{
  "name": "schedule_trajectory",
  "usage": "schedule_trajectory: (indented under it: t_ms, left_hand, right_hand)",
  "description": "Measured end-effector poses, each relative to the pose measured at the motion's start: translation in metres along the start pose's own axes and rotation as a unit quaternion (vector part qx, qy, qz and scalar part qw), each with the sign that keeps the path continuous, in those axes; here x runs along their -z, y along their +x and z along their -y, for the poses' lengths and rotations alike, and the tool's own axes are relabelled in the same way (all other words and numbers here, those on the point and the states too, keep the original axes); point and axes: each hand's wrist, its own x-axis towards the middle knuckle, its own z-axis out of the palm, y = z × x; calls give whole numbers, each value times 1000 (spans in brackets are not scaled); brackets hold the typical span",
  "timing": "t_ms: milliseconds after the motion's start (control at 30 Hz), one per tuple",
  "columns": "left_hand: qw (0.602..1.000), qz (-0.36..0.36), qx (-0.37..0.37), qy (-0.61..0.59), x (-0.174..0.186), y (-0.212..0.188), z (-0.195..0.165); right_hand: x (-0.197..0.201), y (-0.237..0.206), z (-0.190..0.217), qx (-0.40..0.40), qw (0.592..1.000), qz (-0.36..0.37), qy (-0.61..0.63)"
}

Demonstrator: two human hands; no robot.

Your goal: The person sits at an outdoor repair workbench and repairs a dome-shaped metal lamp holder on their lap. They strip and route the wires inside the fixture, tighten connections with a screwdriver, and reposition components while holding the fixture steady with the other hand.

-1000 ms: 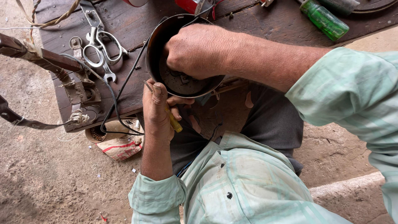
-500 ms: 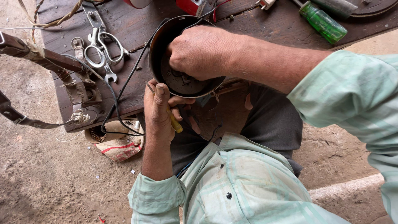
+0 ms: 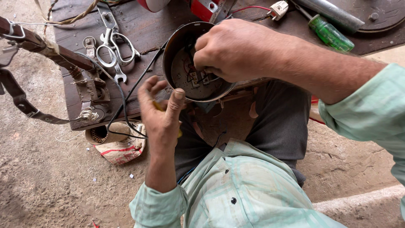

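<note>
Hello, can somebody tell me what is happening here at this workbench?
A person sits at a dark wooden board and works on a round metal housing tilted at its edge. The right hand reaches inside it, fingers at the small white parts and wires there. The left hand is below the rim, its thumb against it, with a yellow-handled tool in the palm. Scissors and a green-handled screwdriver lie on the board.
</note>
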Motion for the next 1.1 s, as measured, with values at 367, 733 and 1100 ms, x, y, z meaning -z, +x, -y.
schedule_trajectory:
  t_ms: [367,733,1100]
  left_hand:
    - [815,124,-241,513,-13,21,-100]
    - [739,148,-381,536,-9,30,-88]
    - [985,-12,-124,121,-8,16,-39]
  right_hand:
    - [11,-13,-4,45,976,-100,188]
    - [7,-21,-9,34,972,-116,202]
    - [4,-18,5,-16,991,-116,62]
